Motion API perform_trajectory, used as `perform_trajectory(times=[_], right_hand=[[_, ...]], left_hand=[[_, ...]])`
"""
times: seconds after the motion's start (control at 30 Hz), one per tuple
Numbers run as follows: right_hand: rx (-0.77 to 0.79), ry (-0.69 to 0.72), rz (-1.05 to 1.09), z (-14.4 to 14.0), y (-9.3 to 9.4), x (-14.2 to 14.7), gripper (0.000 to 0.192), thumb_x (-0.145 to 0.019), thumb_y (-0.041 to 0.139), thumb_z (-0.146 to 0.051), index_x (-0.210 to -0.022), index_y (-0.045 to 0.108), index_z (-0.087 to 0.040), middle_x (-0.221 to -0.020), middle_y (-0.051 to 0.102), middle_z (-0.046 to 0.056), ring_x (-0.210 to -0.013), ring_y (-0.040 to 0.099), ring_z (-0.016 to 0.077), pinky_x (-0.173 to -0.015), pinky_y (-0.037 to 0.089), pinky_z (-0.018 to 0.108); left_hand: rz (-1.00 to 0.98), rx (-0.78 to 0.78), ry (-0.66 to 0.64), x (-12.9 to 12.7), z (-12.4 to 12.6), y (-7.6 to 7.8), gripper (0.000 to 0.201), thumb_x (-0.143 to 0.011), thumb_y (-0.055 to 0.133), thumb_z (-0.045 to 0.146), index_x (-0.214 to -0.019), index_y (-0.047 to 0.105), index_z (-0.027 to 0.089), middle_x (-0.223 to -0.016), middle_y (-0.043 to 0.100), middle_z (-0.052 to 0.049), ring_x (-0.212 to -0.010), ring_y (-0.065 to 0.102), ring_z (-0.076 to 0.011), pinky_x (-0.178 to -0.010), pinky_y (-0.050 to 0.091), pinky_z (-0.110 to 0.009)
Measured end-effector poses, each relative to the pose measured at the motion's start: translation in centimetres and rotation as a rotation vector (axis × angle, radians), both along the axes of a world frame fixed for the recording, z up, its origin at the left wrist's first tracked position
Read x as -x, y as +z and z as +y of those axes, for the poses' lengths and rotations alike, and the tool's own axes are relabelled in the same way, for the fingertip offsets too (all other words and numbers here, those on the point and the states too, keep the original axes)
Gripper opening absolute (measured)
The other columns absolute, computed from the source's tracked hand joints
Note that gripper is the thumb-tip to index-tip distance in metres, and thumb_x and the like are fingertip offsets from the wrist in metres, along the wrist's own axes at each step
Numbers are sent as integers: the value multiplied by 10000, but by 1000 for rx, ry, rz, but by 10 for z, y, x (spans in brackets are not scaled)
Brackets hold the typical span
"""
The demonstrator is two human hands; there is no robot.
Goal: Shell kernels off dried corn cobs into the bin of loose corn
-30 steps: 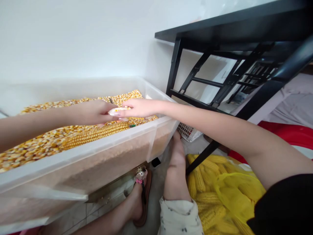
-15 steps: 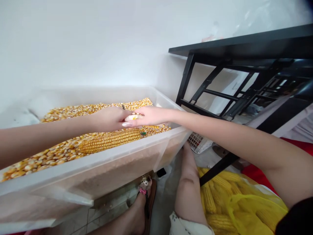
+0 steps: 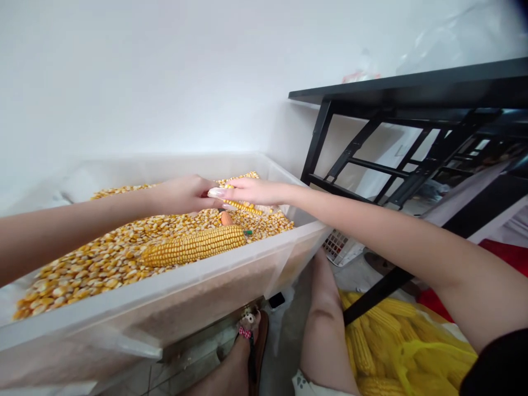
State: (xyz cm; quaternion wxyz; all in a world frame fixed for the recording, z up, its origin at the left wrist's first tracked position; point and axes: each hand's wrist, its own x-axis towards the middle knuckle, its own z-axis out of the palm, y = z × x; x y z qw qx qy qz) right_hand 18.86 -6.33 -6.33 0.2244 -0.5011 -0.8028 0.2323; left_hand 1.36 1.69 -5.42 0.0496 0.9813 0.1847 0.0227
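Observation:
Over the tub my left hand (image 3: 185, 194) and my right hand (image 3: 258, 191) meet, fingers curled and closed around a corn cob that they mostly hide. Kernels show by the right thumb, which presses across toward the left hand. Just below them a full yellow ear of corn (image 3: 193, 246) lies on the loose kernels (image 3: 94, 264). An orange handle-like piece (image 3: 226, 218) pokes up behind that ear, and a small green tip (image 3: 248, 232) shows at its right end. Another ear of corn (image 3: 247, 208) is partly visible beneath my right hand.
The translucent plastic tub (image 3: 198, 272) stands against a white wall. On the right is a black folding table (image 3: 396, 82). Below it sit a white basket (image 3: 340, 247) and a yellow mesh bag of corn ears (image 3: 383, 335). A phone (image 3: 276, 300) lies on the floor.
The right thumb has shifted up over the cob, and the hands have turned slightly. The orange piece now shows. The whole view has moved a little, with the ear still lying on the kernels.

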Motion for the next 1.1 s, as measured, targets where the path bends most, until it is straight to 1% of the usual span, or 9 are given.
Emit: perform_trajectory(times=[0.1, 0.23, 0.37, 0.43, 0.53, 0.77, 0.97, 1.03, 1.1], right_hand=[[24, -55, -1, -3, 0, 1, 414, -804, 389, -543, -814, 547, -160, -811, 568, 36, -705, 489, 121, -613, 375, 244], [62, -28, 89, -12, 2, 0, 358, -834, 379, -485, -880, 548, -173, -892, 562, 35, -779, 490, 109, -652, 385, 224], [135, -103, -33, -20, 3, -1, 368, -775, 454, -529, -762, 498, -164, -630, 430, -21, -513, 377, 63, -431, 283, 210], [137, -134, -92, -22, 3, -1, 405, -755, 453, -565, -727, 474, -161, -566, 367, -40, -451, 322, 50, -389, 226, 211], [130, -136, -173, -23, 1, 2, 420, -734, 463, -579, -754, 492, -160, -546, 396, -40, -431, 339, 51, -381, 230, 212], [31, -110, -238, -18, -7, 7, 387, -666, 555, -513, -837, 563, -166, -667, 552, 0, -555, 473, 100, -467, 331, 239], [63, -133, -231, -21, -1, 2, 675, -575, 612, -576, -1104, 473, -180, -1044, 549, 73, -878, 520, 188, -687, 416, 289], [142, -39, -219, -23, 2, -3, 614, -647, 577, -529, -1145, 448, -194, -1100, 520, 69, -934, 506, 181, -735, 415, 281], [223, 20, -217, -25, 3, -7, 488, -726, 515, -465, -1126, 455, -191, -1032, 542, 60, -852, 529, 154, -679, 425, 265]], left_hand=[[14, 16, 23, 1, -1, 2, 393, -770, 400, 512, -752, 606, 178, -484, 522, 15, -424, 452, -101, -423, 288, -210], [11, -24, -21, 2, -5, 3, 391, -778, 388, 506, -733, 593, 176, -511, 531, 8, -446, 454, -101, -437, 295, -213], [16, -123, -43, 4, -10, 4, 356, -786, 385, 487, -759, 586, 194, -567, 565, 2, -475, 473, -106, -448, 286, -214], [22, -194, -42, 5, -14, 3, 355, -790, 380, 487, -752, 577, 193, -567, 569, -6, -463, 466, -109, -439, 269, -219], [10, -272, -92, 3, -19, -2, 275, -792, 397, 424, -803, 548, 194, -592, 579, -13, -467, 470, -114, -435, 257, -223], [53, -323, -139, 1, -25, -3, 186, -788, 386, 311, -832, 505, 176, -605, 570, -29, -464, 465, -126, -433, 257, -245], [118, -182, -132, 6, -23, -1, 393, -800, 357, 500, -954, 477, 160, -758, 610, -69, -583, 529, -145, -481, 317, -241], [137, -172, -96, 7, -20, -2, 450, -817, 285, 549, -935, 480, 161, -786, 611, -83, -605, 537, -153, -500, 328, -248], [160, -197, -65, 8, -17, -3, 458, -841, 226, 537, -911, 483, 164, -783, 612, -90, -607, 538, -162, -507, 328, -258]])
